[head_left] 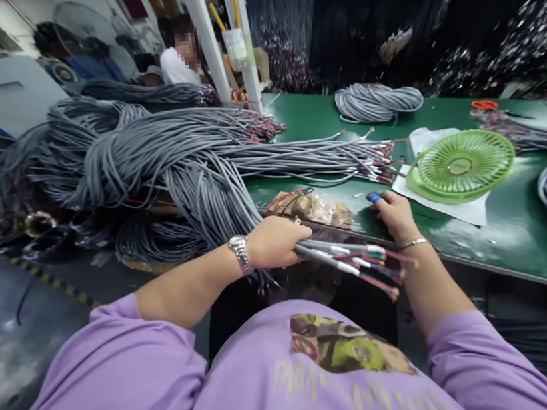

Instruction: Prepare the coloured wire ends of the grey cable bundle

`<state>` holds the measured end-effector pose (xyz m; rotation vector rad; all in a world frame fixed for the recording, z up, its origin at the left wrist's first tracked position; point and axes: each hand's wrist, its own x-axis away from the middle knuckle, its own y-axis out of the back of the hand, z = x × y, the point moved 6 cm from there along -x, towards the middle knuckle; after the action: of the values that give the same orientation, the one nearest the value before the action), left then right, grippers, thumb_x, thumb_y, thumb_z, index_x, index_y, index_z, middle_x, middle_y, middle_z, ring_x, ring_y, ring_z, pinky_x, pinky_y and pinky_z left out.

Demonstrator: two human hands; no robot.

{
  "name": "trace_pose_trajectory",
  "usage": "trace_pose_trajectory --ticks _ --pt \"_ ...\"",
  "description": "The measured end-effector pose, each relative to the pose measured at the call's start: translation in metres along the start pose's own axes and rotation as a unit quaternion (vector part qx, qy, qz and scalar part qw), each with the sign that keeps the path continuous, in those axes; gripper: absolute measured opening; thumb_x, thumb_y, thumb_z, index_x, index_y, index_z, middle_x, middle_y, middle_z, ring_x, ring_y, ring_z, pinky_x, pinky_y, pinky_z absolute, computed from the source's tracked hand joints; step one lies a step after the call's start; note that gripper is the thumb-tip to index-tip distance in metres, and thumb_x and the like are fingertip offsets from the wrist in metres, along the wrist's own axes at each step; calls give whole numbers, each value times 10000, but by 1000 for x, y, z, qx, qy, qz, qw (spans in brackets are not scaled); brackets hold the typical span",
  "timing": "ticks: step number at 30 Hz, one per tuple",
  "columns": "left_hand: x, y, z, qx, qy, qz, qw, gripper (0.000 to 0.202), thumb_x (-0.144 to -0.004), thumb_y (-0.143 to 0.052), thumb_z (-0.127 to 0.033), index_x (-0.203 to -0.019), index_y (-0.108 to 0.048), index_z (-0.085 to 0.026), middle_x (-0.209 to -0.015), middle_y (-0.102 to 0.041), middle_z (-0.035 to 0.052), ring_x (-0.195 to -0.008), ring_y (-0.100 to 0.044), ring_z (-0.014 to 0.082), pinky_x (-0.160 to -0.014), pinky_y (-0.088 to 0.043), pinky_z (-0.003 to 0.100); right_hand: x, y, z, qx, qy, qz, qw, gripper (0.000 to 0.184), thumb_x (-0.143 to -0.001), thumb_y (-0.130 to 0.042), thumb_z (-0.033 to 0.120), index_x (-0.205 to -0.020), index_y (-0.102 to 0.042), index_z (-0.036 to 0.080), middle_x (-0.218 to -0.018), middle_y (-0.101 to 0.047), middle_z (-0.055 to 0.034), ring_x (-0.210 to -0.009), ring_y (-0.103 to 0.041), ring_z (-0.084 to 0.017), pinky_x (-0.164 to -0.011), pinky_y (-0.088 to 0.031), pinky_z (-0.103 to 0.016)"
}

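Note:
My left hand (278,240), with a watch on its wrist, is wrapped round a bunch of grey cables (325,252). Their stripped ends, with red and dark inner wires and white bands, point right in front of my body. My right hand (396,214) is over the front edge of the green table (459,234), apart from the bunch. Its fingers are drawn together, with something blue (374,198) at the fingertips; whether it is worn or held is unclear. Between the hands, near the edge, lies a clear plastic bag with brown contents (322,209).
A large heap of grey cables (145,148) covers the left of the table. A green plastic basket (460,165) sits on white paper at right. Coiled cables (378,100) lie behind, orange-handled scissors (485,105) farther right. A white post (243,34) rises at the back; a person (179,63) sits beyond.

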<state>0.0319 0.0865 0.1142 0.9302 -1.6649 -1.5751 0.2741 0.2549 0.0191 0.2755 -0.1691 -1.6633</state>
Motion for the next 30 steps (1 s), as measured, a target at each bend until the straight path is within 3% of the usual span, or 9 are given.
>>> trace_pose_trajectory --ticks 6,9,12,13,17,19,24,27,30 --pt "96 -12 25 140 90 -127 978 275 -847 -545 -367 -640 -539 -187 -562 -551 -22 -493 -495 110 -510 -308 245 -4 1 -6 -2 3 -9 1000 384 -636 -671 424 -866 -707 120 -599 -597 -10 -536 -500 -125 -463 -374 -230" --pt "120 -26 35 219 88 -158 959 272 -843 -594 -373 -667 -590 -165 -597 -580 -16 -525 -505 99 -540 -359 228 -6 1 -7 -4 5 -16 1000 367 -641 -676 415 -863 -704 124 -609 -598 -8 -544 -507 -127 -459 -373 -227" --pt "110 -48 49 345 101 -177 916 340 -886 -562 -439 -725 -628 -146 -624 -601 1 -579 -538 113 -585 -424 237 -5 2 -5 0 -1 -24 1000 345 -654 -676 398 -859 -702 122 -616 -602 -8 -520 -491 -117 -455 -376 -231" --pt "100 -59 53 390 107 -156 901 379 -880 -565 -480 -715 -623 -144 -578 -567 -9 -535 -513 106 -547 -415 233 -4 2 -5 2 -4 -26 1000 337 -659 -673 388 -860 -701 119 -612 -602 -8 -512 -485 -115 -456 -379 -233" --pt "63 -98 66 581 136 -97 796 551 -874 -460 -651 -799 -650 -140 -489 -485 -33 -426 -475 97 -472 -414 231 -2 2 -3 6 9 -22 1000 316 -673 -649 375 -837 -693 110 -587 -584 -9 -526 -492 -119 -464 -384 -237" --pt "54 -107 69 620 137 -98 766 555 -846 -499 -670 -796 -656 -140 -470 -481 -34 -435 -490 101 -496 -431 237 -3 0 -3 12 22 -15 1000 325 -668 -644 391 -831 -689 113 -591 -583 -10 -547 -501 -123 -476 -384 -238" --pt "58 -115 76 628 149 -134 752 504 -842 -553 -626 -770 -679 -143 -458 -512 -22 -449 -499 101 -527 -428 240 5 0 2 -20 33 -28 999 356 -634 -672 430 -819 -670 125 -677 -609 -24 -578 -509 -118 -494 -373 -236" --pt "65 -114 78 623 158 -168 748 486 -835 -567 -620 -745 -678 -155 -460 -530 -17 -447 -501 104 -519 -422 243 46 -8 14 -110 45 -48 992 364 -674 -656 445 -868 -654 137 -720 -613 -17 -496 -392 -69 -450 -289 -221" --pt "68 -111 76 601 163 -187 759 483 -836 -570 -615 -709 -658 -157 -472 -544 -11 -455 -503 104 -521 -419 242 112 -51 36 -120 76 122 982 333 -732 -672 456 -865 -662 150 -653 -572 9 -490 -364 -69 -468 -296 -223"
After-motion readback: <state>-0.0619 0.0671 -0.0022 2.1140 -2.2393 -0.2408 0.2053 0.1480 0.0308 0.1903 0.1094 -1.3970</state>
